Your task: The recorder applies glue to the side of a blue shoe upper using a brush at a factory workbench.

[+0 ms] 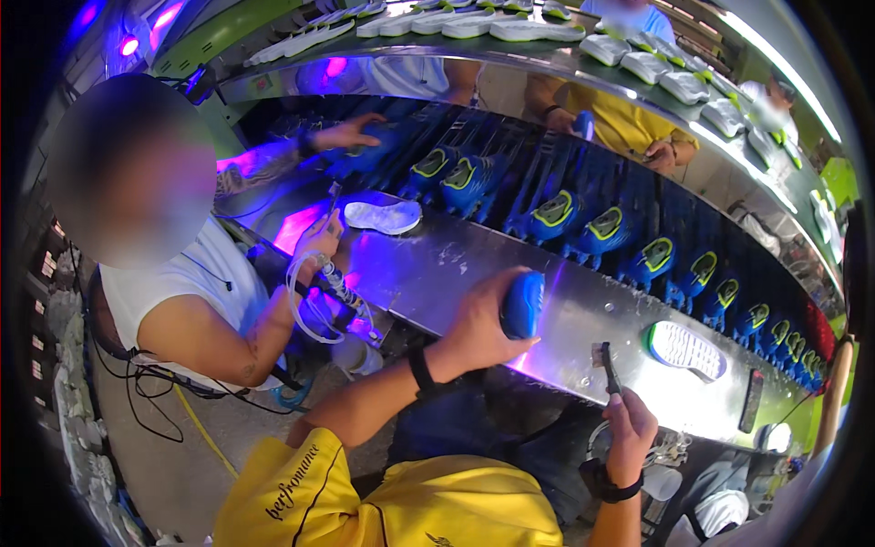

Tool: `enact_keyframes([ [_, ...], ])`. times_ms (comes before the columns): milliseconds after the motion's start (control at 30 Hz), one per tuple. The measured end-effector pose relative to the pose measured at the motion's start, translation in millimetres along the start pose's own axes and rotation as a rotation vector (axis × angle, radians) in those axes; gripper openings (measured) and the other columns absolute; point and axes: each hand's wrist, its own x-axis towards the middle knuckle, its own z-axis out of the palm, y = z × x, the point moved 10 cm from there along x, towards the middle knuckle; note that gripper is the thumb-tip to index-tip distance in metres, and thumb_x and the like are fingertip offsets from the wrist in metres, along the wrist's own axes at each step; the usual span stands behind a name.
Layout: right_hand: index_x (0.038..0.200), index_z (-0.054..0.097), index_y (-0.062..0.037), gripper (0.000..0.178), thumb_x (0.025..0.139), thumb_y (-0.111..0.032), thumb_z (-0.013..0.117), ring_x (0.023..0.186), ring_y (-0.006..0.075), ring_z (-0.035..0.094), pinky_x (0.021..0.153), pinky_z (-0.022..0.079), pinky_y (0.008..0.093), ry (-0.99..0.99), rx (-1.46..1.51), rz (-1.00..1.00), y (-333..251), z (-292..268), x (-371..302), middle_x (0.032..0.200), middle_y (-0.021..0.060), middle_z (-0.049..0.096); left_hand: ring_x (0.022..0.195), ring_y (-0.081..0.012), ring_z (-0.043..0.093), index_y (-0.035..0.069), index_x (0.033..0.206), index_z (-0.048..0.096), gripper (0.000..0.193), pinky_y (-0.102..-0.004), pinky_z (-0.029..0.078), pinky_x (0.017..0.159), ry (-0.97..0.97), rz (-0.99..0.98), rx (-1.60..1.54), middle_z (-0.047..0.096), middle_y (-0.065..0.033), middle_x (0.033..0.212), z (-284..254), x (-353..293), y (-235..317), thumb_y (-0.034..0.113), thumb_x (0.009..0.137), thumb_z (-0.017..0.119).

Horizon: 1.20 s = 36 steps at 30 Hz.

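My left hand (pixel 478 319), with a black band on its wrist, grips a blue shoe upper (pixel 522 305) above the metal table edge. Its fingers wrap round the far side and are partly hidden. Lower right, my right hand (pixel 631 424) is closed on the dark handle of a small brush (pixel 609 369), bristles upward. The brush and the shoe upper are apart. On the table beyond the brush lies a white shoe sole (pixel 688 351) with a green edge.
A conveyor carries several blue shoe uppers (pixel 556 211) behind the metal table (pixel 437 273). White soles (pixel 533 31) line the shelf above. At left, a co-worker (pixel 196 301) reaches toward the conveyor, near another white sole (pixel 383 217). A black bar-shaped object (pixel 752 401) lies at right.
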Motion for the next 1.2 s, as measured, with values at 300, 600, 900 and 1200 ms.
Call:
enact_keyframes([
  [300, 0.094, 0.073, 0.0041, 0.022, 0.105, -0.016, 0.071, 0.070, 0.0058, 0.052, 0.063, 0.039, 0.0245, -0.111, 0.063, 0.123, 22, 34, 1, 0.077, -0.0017, 0.063, 0.134, -0.0394, 0.062, 0.005, 0.143, 0.058, 0.078, -0.0583, 0.038, 0.123, 0.011, 0.203, 0.178, 0.066, -0.0181, 0.139, 3, -65, 28, 0.013, 0.072, 0.090],
  [600, 0.104, 0.078, 0.0036, 0.030, 0.104, -0.026, 0.071, 0.065, 0.0101, 0.058, 0.060, 0.045, 0.0321, -0.150, -0.085, 0.004, 36, 95, 28, 0.070, 0.0043, 0.066, 0.138, -0.0412, 0.058, 0.006, 0.143, 0.052, 0.071, -0.0645, 0.034, 0.124, 0.006, 0.298, 0.309, 0.064, -0.0172, 0.140, 4, -100, 21, 0.010, 0.080, 0.085],
  [900, 0.107, 0.079, 0.0001, 0.027, 0.101, -0.026, 0.072, 0.060, 0.0227, 0.063, 0.060, 0.048, 0.0395, -0.122, -0.267, -0.072, 45, 110, 28, 0.070, 0.0171, 0.066, 0.138, -0.0423, 0.059, 0.006, 0.141, 0.052, 0.068, -0.0661, 0.034, 0.123, 0.022, 0.314, 0.307, 0.064, -0.0172, 0.139, 4, -111, 14, 0.010, 0.082, 0.085],
  [1200, 0.108, 0.079, 0.0034, 0.023, 0.101, -0.018, 0.073, 0.071, 0.0215, 0.072, 0.064, 0.052, 0.0370, -0.205, -0.059, -0.123, 47, 108, 7, 0.083, 0.0172, 0.077, 0.139, -0.0399, 0.059, 0.008, 0.139, 0.054, 0.059, -0.0672, 0.031, 0.124, 0.069, 0.325, 0.268, 0.066, -0.0150, 0.139, 5, -113, 7, 0.015, 0.086, 0.079],
])
